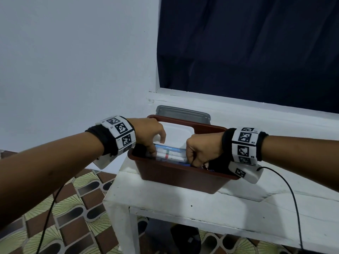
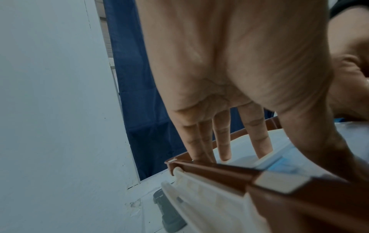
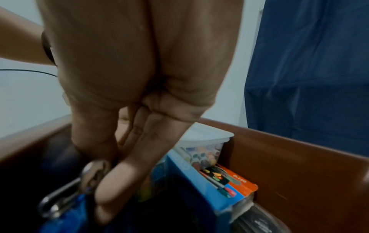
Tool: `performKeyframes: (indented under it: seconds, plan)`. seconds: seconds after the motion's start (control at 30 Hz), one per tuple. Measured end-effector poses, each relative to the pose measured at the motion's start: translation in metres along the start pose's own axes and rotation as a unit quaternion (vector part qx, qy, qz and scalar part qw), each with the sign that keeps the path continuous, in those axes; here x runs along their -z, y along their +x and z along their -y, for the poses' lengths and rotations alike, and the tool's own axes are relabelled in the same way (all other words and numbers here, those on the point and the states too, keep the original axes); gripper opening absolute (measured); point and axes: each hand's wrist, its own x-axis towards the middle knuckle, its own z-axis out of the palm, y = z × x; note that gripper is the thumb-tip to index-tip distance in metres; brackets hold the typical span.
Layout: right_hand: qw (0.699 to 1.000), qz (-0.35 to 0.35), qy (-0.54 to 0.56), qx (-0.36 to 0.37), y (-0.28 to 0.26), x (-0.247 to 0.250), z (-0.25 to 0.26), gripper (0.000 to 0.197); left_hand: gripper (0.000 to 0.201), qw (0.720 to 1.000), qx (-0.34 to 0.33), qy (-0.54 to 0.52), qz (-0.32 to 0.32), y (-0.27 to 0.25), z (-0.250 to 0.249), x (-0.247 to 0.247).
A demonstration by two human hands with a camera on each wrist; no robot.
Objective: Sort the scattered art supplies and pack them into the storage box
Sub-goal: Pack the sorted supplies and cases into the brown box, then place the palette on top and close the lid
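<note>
We see the brown storage box [image 1: 180,177] on the white table [image 1: 201,208], with a blue box of supplies [image 3: 201,181] inside, just beside our right hand [image 1: 203,150], which pinches a metal clip [image 3: 60,200]. Our left hand [image 1: 149,133] reaches in, fingers [image 2: 223,141] straight, touching the contents.

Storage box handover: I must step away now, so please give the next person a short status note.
Left hand: fingers reach into the brown storage box, touching a clear pack of white tubes.
Right hand: pinches a metal clip on a blue item, low in the box.
Packed: blue carton, orange pack, lidded tub.
Left: release, fit grey lid behind the box.
</note>
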Motion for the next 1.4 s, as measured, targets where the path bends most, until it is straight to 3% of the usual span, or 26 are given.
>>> performKeyframes:
  seconds: [0.1, 0.2, 0.47, 0.7, 0.87, 1.13, 1.4]
  plan:
    - [1.0, 0.011, -0.012, -0.006, -0.002, -0.001, -0.001, 0.016, 0.054, 1.0, 0.004, 0.002, 0.001, 0.002, -0.003, -0.001]
    - [1.0, 0.02, -0.012, -0.016, -0.004, 0.004, 0.002, 0.01, 0.058, 1.0, 0.001, 0.01, 0.013, 0.006, -0.009, 0.0]
    - [0.977, -0.199, 0.061, -0.049, -0.076, 0.041, -0.034, 0.009, 0.04, 0.997, -0.036, -0.067, -0.016, 0.023, -0.029, 0.02]
    - [0.916, -0.301, 0.217, -0.153, -0.158, -0.014, -0.092, 0.008, 0.026, 0.987, -0.111, -0.1, -0.065, 0.068, -0.082, 0.062]
    - [0.863, -0.357, 0.295, -0.202, -0.211, -0.062, -0.131, 0.01, 0.019, 0.98, -0.163, -0.092, -0.068, 0.117, -0.155, 0.088]
    - [0.801, -0.398, 0.349, -0.28, -0.302, -0.138, -0.225, 0.013, 0.022, 0.967, -0.241, -0.053, -0.059, 0.21, -0.322, 0.116]
    - [0.753, -0.396, 0.357, -0.385, -0.402, -0.215, -0.352, 0.014, 0.032, 0.966, -0.255, -0.051, -0.002, 0.327, -0.474, 0.079]
